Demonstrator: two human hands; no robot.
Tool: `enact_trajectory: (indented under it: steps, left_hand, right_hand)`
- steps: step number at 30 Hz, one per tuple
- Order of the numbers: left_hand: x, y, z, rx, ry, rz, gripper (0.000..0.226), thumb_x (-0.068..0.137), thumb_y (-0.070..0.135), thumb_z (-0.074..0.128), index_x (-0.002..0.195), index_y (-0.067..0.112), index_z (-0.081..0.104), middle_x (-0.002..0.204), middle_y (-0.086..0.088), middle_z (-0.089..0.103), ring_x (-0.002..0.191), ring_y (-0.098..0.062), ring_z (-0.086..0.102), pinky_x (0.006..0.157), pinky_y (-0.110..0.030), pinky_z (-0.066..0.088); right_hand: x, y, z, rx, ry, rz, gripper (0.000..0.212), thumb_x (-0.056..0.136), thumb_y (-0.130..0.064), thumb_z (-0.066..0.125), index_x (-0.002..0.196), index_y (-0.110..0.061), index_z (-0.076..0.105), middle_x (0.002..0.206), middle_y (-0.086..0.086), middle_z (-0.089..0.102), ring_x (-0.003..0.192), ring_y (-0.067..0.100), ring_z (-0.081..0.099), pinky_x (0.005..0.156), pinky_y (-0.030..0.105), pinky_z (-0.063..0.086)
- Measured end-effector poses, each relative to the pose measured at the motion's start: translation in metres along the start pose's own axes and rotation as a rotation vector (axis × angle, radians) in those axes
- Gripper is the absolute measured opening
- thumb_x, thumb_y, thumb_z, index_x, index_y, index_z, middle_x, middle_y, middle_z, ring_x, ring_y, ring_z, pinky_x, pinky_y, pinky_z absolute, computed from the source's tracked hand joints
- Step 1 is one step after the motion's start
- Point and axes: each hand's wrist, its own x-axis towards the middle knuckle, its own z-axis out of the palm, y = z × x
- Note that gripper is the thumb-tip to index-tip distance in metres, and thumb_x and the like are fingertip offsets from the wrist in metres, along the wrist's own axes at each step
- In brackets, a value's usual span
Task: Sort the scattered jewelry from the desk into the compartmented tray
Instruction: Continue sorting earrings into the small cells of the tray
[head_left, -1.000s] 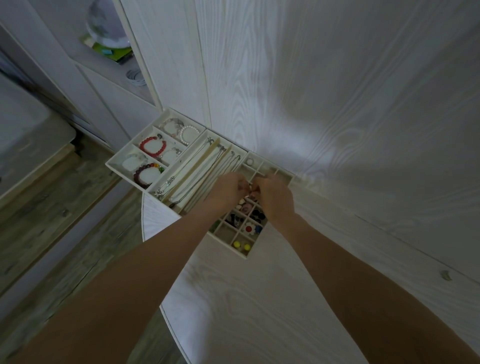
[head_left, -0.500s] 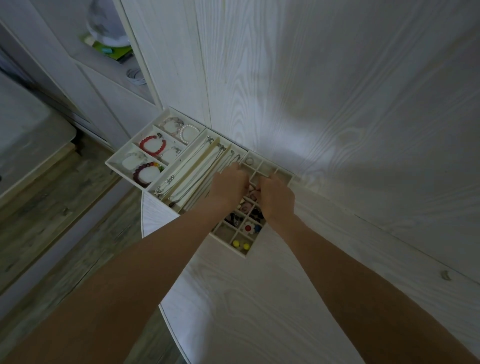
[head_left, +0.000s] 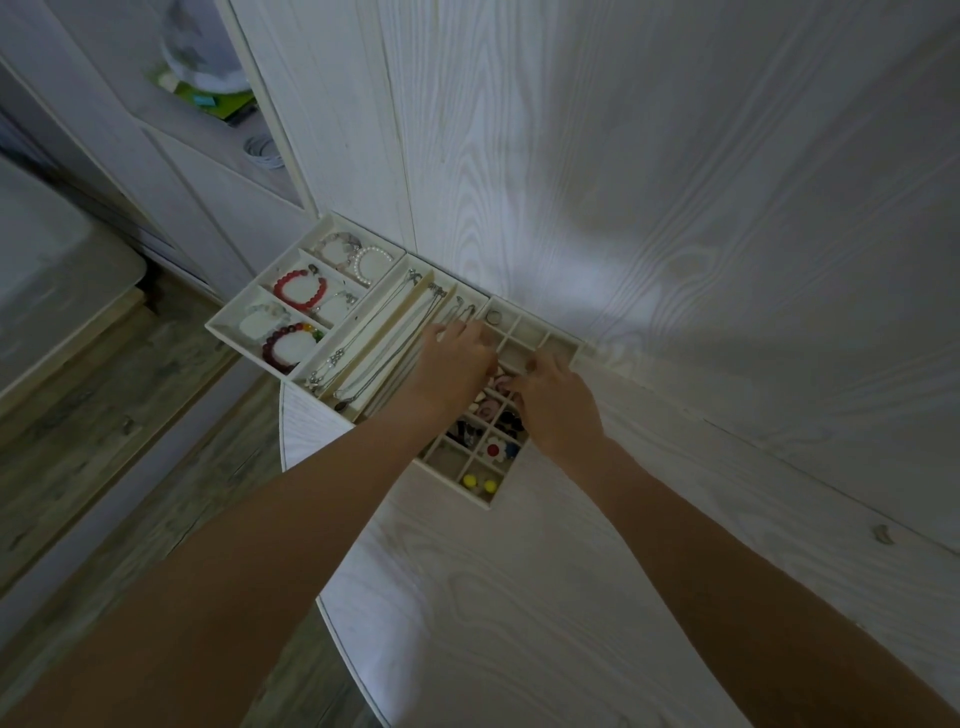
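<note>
The compartmented tray (head_left: 244, 332) lies at the desk's (head_left: 519, 597) far left corner, one end jutting past the edge. Its left section holds beaded bracelets, among them a red bracelet (head_left: 300, 291); the long middle channels hold thin necklaces (head_left: 384, 343); the right section is a grid of small cells, where a ring (head_left: 493, 316), a white flower piece (head_left: 495, 450) and two yellow beads (head_left: 479, 484) show.

Judged from their look, the small pieces are light, hard and slippery, best pinched between fingertips by a rim or post. The chains are limp and tangle easily, so they are better lifted near the clasp.

Both hands work over the grid. The left hand (head_left: 457, 364) rests over the divider between the necklace channels and the cells, its fingers curled downward. The right hand (head_left: 558, 402) hovers just beside it, its fingertips (head_left: 519, 387) drawn together near a pinkish piece (head_left: 501, 384). Whether either hand actually holds anything cannot be told, since the fingertips hide it. No loose jewelry is visible on the desk.
</note>
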Motion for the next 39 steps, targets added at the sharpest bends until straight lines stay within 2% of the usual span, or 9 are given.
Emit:
enact_trajectory:
  steps: [4,7,10,12,15,18,26,33,39]
  left_hand:
    - [-0.006,-0.005,-0.004,0.033,0.055,0.084,0.017,0.063,0.009,0.079,0.078,0.016,0.074,0.099,-0.008,0.067,0.093,-0.027,0.064,0.089,-0.045,0.045]
    - [-0.015,-0.011,-0.002,0.059,0.050,0.136,0.022,0.064,0.010,0.078,0.083,0.020,0.075,0.107,-0.006,0.065,0.099,-0.024,0.062,0.092,-0.046,0.044]
    - [-0.025,-0.017,0.002,0.092,0.015,0.173,0.037,0.057,0.010,0.082,0.090,0.025,0.074,0.114,-0.007,0.064,0.102,-0.026,0.062,0.090,-0.049,0.045]
    - [-0.028,-0.019,0.003,0.123,-0.037,0.176,0.047,0.057,0.015,0.083,0.101,0.027,0.071,0.125,-0.007,0.059,0.114,-0.026,0.057,0.096,-0.051,0.041]
    - [-0.031,-0.020,0.005,0.176,-0.124,0.178,0.055,0.083,0.022,0.063,0.135,0.030,0.047,0.153,-0.004,0.026,0.142,-0.020,0.021,0.114,-0.049,0.013]
    - [-0.031,-0.021,0.003,0.191,-0.198,0.148,0.058,0.090,0.022,0.053,0.144,0.029,0.032,0.157,-0.002,0.011,0.145,-0.017,0.004,0.116,-0.046,0.002]
    - [-0.030,-0.013,-0.002,0.085,-0.269,0.071,0.056,0.093,0.020,0.051,0.145,0.027,0.031,0.157,-0.001,0.012,0.146,-0.016,0.002,0.116,-0.044,0.000]
    - [-0.033,-0.010,-0.006,0.061,-0.294,0.087,0.064,0.086,0.020,0.054,0.144,0.032,0.030,0.157,0.002,0.013,0.146,-0.016,0.001,0.115,-0.048,-0.003]
    - [-0.033,-0.008,-0.010,-0.046,-0.322,0.034,0.061,0.087,0.014,0.053,0.144,0.027,0.034,0.156,0.001,0.016,0.145,-0.018,0.006,0.116,-0.046,-0.001]
  right_hand:
    - [-0.004,0.001,-0.004,-0.064,-0.018,-0.020,0.034,0.095,-0.012,0.046,0.126,-0.019,0.058,0.127,0.009,0.043,0.118,0.022,0.041,0.090,0.031,0.038]
    - [-0.005,-0.001,-0.008,-0.066,-0.016,-0.025,0.033,0.094,-0.011,0.045,0.124,-0.014,0.059,0.130,0.011,0.043,0.120,0.024,0.041,0.092,0.032,0.036]
    - [-0.006,-0.003,-0.011,-0.060,-0.032,-0.028,0.033,0.093,-0.008,0.045,0.122,-0.012,0.059,0.131,0.011,0.042,0.121,0.024,0.040,0.092,0.032,0.035]
    - [-0.006,-0.004,-0.011,-0.053,-0.030,-0.028,0.034,0.094,-0.009,0.044,0.125,-0.013,0.058,0.132,0.010,0.040,0.122,0.024,0.039,0.093,0.031,0.036]
    - [-0.008,-0.005,-0.010,-0.039,-0.056,-0.018,0.036,0.094,-0.008,0.046,0.128,-0.014,0.056,0.133,0.012,0.039,0.125,0.026,0.037,0.094,0.033,0.038]
    - [-0.012,-0.007,-0.007,-0.057,-0.089,0.017,0.039,0.092,-0.009,0.048,0.131,-0.015,0.051,0.136,0.013,0.036,0.129,0.027,0.032,0.095,0.033,0.039]
    - [-0.016,-0.009,-0.004,-0.127,-0.096,0.040,0.049,0.090,-0.011,0.052,0.136,-0.020,0.040,0.141,0.015,0.028,0.131,0.031,0.026,0.095,0.037,0.037]
    - [-0.013,-0.010,-0.002,-0.145,-0.097,0.056,0.050,0.091,-0.013,0.051,0.139,-0.024,0.039,0.142,0.015,0.028,0.132,0.030,0.026,0.096,0.038,0.036]
    - [-0.019,-0.017,0.000,0.013,-0.095,0.137,0.049,0.092,-0.011,0.047,0.139,-0.021,0.038,0.141,0.012,0.029,0.131,0.028,0.027,0.096,0.036,0.038]
